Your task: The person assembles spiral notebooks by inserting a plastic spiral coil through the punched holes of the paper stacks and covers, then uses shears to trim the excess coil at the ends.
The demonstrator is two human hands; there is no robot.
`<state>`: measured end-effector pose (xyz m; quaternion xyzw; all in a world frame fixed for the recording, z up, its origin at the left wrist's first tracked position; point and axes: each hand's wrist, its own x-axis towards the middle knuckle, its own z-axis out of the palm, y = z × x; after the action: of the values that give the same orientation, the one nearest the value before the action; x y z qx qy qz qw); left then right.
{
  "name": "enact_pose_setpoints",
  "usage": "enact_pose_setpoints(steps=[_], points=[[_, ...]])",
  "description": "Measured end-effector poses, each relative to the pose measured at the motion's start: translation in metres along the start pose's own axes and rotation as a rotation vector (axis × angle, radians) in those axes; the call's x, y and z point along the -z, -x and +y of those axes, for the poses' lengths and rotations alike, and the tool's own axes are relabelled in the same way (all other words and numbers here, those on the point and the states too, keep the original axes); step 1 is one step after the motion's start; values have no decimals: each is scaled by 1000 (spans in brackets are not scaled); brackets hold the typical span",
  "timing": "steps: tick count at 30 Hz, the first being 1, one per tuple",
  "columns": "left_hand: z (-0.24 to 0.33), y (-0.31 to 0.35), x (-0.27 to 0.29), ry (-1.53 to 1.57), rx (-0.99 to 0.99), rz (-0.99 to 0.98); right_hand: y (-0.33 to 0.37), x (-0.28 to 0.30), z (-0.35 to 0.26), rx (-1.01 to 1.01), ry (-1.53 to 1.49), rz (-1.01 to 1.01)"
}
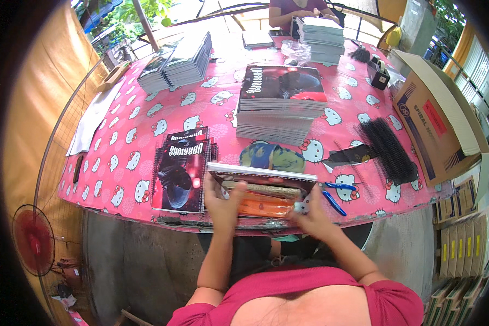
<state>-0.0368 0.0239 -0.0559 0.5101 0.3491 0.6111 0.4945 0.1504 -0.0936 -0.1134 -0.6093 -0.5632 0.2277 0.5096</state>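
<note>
Near the table's front edge, my left hand [223, 205] and my right hand [313, 213] grip a booklet [263, 173] by its two short ends. It is tilted up, white page edges on top and a dark cover towards me. Below it on the table lie a tan block [271, 190] and an orange packet [262, 207]. Beside my left hand is a small pile of spiral notebooks [180, 179] with dark red covers. Blue-handled pliers [336, 200] lie just right of my right hand. A rolled blue and green cloth [271, 157] sits behind the booklet.
A tall stack of booklets [280, 117] stands mid-table, with more notebook stacks [185, 64] at the far left and booklets [320, 43] at the back. Black spiral coils [388, 152], a cardboard box [434, 119] and a tape dispenser [379, 75] are at right. Another person [301, 12] is across the table.
</note>
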Motion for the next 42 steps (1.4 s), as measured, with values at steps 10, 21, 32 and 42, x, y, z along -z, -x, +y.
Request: enact_pose_setpoints(steps=[10,21,32,42], points=[[52,1,-41,-833,-697,-123,-103,135,79,34,938,329],[47,2,-81,-757,-614,-586,-46,105,-81,176,206,104],[51,10,-81,-682,-612,-463,-59,109,-99,179,83,-84],[54,5,-73,-823,-602,-422,-55,94,-99,280,357,4]])
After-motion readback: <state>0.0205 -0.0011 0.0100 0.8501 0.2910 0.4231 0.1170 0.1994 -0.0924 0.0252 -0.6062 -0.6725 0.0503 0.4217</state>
